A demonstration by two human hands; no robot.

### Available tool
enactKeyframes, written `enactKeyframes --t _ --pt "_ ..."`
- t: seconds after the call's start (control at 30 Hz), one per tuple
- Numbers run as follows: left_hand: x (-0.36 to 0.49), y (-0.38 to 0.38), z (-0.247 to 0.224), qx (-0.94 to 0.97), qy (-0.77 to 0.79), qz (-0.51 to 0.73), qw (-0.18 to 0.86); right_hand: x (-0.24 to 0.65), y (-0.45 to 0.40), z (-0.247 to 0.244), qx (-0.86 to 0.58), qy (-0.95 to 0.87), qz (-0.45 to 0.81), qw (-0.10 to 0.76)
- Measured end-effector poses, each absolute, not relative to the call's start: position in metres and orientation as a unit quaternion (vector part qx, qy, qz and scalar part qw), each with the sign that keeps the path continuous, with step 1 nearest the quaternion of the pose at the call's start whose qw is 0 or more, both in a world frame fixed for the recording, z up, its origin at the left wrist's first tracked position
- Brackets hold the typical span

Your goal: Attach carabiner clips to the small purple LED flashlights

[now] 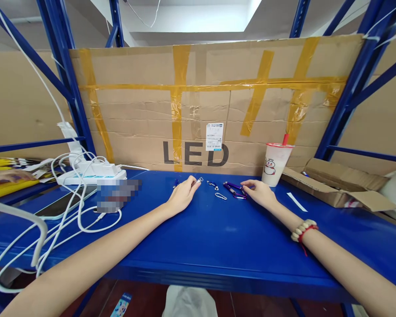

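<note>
Left hand [181, 197] pinches a small metal clip [200, 179] over the blue tabletop [198, 242], while the right hand [259, 193] meets purple carabiners [230, 188] lying there, whether gripping I cannot tell, a silver carabiner [221, 196] lying between both hands.

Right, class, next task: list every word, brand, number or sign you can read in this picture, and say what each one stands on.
"LED": large black letters on the cardboard panel.
White label on that panel: printed lines and a barcode, too small to read.
Cup: a cartoon snowman picture, no readable words.
Blue card below the table: print too small to read.
</note>
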State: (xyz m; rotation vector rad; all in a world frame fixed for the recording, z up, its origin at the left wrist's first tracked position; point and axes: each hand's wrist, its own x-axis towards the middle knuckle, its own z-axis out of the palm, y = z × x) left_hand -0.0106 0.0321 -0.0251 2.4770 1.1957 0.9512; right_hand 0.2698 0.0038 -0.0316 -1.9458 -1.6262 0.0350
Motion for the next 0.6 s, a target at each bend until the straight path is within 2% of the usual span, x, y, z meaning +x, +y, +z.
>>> enactKeyframes --t 0.17,0.27,0.43,0.6 --pt "-0.006 0.022 -0.025 0.863 0.361 0.321 0.149 0.257 -0.002 -0.028 -0.691 -0.637 -0.028 0.341" --pt "-0.002 0.023 -0.029 0.851 0.344 0.359 0.171 0.246 -0.005 -0.027 -0.639 -0.674 -0.025 0.371" --pt "-0.003 0.036 -0.036 0.767 0.388 0.45 0.241 0.237 -0.006 -0.03 -0.586 -0.718 0.018 0.375" --pt "-0.003 0.036 -0.034 0.741 0.407 0.43 0.316 0.232 -0.01 -0.027 -0.555 -0.727 0.021 0.404"
